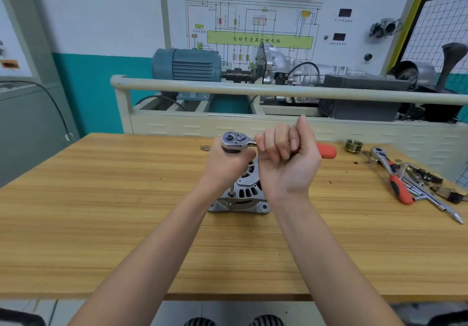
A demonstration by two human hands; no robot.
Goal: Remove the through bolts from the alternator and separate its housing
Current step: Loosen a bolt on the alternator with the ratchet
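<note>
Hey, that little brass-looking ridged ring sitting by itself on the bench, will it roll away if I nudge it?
The ridged ring seems to sit on a flat end on the wooden bench, so a light nudge would probably slide it rather than roll it. Tipped onto its round side, it likely rolls. It looks like solid metal: probably stiff and rather heavy for its size.

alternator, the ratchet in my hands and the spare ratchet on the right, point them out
alternator (247, 194), head view, slotted silver housing
ratchet in hand (234, 141), head view, chrome head
spare ratchet (400, 191), head view, orange grip
</note>
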